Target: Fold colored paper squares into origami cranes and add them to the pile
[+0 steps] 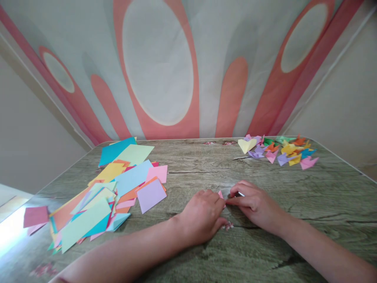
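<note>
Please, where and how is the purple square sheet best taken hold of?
I would pinch the purple sheet at its nearest corner, coming from the person's side. It looks flat and lies over other paper, but this corner points toward the person, onto bare table.

Wood-grain table (182, 157): loose coloured paper sheets (85, 224), what look like folded paper shapes (290, 147)

The table (188, 169) is grey-brown with wood lines and little pink flowers. The top paper near its left edge (35, 217) is dark pink. Near its far right corner, the folded papers (290, 148) are yellow, purple, orange, green, blue and pink.
</note>
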Motion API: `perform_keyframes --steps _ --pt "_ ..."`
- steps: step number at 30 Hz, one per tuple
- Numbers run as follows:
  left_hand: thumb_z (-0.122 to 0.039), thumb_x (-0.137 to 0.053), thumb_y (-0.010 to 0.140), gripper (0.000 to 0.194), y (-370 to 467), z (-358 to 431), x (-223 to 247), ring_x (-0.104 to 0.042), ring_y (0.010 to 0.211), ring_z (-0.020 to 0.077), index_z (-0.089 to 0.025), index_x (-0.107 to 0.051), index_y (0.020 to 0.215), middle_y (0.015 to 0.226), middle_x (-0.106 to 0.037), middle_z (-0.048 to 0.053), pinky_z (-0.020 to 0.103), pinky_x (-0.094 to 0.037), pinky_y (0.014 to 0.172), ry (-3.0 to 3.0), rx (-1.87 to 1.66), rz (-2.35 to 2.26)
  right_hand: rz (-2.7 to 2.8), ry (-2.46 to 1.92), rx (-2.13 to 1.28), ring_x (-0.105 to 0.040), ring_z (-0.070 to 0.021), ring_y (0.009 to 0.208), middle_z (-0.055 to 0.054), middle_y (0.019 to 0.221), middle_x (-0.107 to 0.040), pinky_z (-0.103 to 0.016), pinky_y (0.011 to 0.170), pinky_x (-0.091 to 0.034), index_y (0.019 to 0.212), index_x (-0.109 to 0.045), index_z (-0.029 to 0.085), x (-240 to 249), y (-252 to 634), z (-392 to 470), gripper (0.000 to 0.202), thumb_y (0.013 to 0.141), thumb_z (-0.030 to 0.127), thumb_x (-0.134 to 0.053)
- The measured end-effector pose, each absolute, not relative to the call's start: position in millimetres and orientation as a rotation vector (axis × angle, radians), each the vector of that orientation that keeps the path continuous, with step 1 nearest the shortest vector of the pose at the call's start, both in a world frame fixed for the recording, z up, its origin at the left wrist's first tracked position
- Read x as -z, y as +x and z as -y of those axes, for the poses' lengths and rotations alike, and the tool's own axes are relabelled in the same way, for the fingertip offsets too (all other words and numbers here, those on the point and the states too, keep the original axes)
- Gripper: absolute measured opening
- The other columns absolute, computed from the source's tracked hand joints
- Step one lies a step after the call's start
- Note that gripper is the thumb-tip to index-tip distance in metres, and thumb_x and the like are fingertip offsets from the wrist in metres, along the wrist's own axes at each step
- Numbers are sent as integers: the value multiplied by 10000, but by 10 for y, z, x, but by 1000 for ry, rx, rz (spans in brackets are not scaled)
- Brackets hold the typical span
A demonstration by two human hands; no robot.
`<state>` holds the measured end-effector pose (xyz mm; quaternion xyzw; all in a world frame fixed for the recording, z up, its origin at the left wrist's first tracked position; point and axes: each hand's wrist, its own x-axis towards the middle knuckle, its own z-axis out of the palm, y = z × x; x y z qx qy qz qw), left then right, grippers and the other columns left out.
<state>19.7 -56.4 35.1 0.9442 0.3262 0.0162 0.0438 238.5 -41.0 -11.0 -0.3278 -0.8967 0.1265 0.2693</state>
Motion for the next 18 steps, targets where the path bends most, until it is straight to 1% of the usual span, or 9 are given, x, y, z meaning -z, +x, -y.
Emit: perform_keyframes --steps 2,4,7,9,11,13,14,16,18 --pt "-295 -443 912 227 214 579 -327 -584 847 215 -134 -546 1035 940 -621 97 339 -468 760 2940 -26 -1009 2425 -883 -345 -540 -181 864 -55 882 -621 -338 748 -455 1061 -701 307 112 2378 418 335 908 122 -467" --pt "-189 -421 899 183 210 576 -290 -595 798 219 -122 -554 1006 887 -632 99 348 -473 728 2992 2 -984 2432 -896 -349 -542 -186 873 -56 886 -614 -347 756 -457 1073 -692 304 107 2368 429 346 901 105 -468" --pt "-149 -420 886 174 169 536 -255 -609 752 215 -123 -589 917 815 -653 90 335 -472 698 2946 -70 -941 2406 -932 -381 -550 -192 889 -58 900 -613 -358 772 -465 1104 -664 293 98 2338 449 345 903 101 -460" --pt "-165 -420 894 201 138 489 -255 -622 752 191 -139 -618 920 810 -674 71 308 -472 719 2760 -262 -983 2330 -971 -418 -554 -203 942 -64 963 -618 -373 816 -469 1130 -630 276 96 2308 463 304 908 137 -476" --pt "-207 -452 894 203 125 432 -264 -632 761 158 -166 -647 934 837 -696 45 267 -470 737 2434 -480 -1066 2209 -1027 -452 -535 -224 1052 -76 1087 -602 -404 901 -451 1177 -577 261 93 2276 478 295 888 215 -544" --pt "-268 -515 871 181 133 372 -264 -638 748 139 -162 -657 910 838 -708 35 239 -474 717 2031 -602 -1092 2089 -1088 -501 -495 -243 1148 -86 1212 -557 -424 959 -427 1244 -513 257 79 2248 492 420 840 301 -618" --pt "-303 -551 852 190 143 345 -258 -640 731 137 -147 -651 894 824 -710 40 236 -479 699 1835 -623 -1072 2040 -1115 -550 -494 -245 1158 -87 1239 -546 -415 956 -432 1251 -505 254 67 2237 497 458 821 338 -638" --pt "-372 -618 804 265 165 303 -236 -645 712 143 -116 -619 868 793 -706 60 241 -485 671 1520 -626 -987 1978 -1160 -719 -560 -229 1063 -72 1162 -603 -363 881 -474 1149 -582 243 37 2225 502 363 822 394 -628" --pt "-419 -671 755 336 181 284 -216 -648 724 151 -107 -596 854 799 -702 77 245 -484 667 1350 -616 -916 1932 -1214 -936 -618 -193 866 -41 957 -677 -301 749 -493 946 -657 221 6 2220 500 245 850 433 -583"
